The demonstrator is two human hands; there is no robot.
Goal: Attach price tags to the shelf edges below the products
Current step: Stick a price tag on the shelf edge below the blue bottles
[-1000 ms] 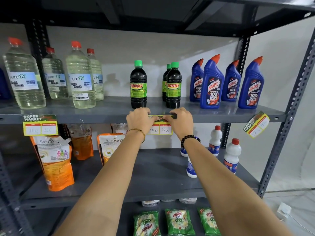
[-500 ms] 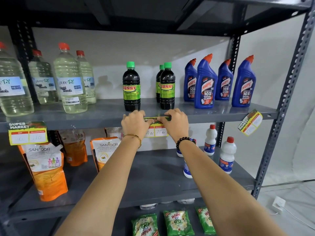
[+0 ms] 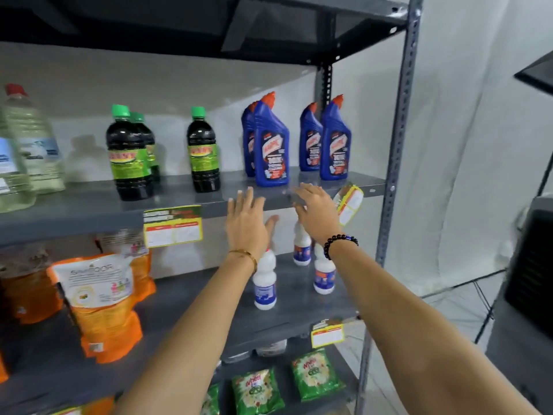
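At the far left of the upper shelf (image 3: 89, 211) stand clear bottles (image 3: 27, 151) with pale liquid, then the dark bottles with green caps (image 3: 127, 157), and under those a yellow price tag (image 3: 172, 225) sits flat and level on the shelf edge — that one looks finished to me. Below it, orange pouches (image 3: 101, 301) lean on the middle shelf. Next comes my left hand (image 3: 247, 223), open with fingers spread and nothing in it, held in front of the shelf edge just under the blue cleaner bottles (image 3: 270, 145). My right hand (image 3: 315, 211) is beside it, also open and empty, fingers reaching toward the edge; whether the tips actually touch the metal I cannot tell, as the view is blurred. Just right of that hand, near the upright post (image 3: 398, 175), hangs a crooked price tag (image 3: 348, 202), tilted and drooping off the shelf edge rather than lying flush. So I judge the step in hand to be this tag under the blue bottles — it needs taking hold of, turning level and pressing flat along the edge, with one hand steadying while the other smooths. Lower down, another tag (image 3: 327, 335) is already on the middle shelf's edge, above the green packets (image 3: 317, 375).
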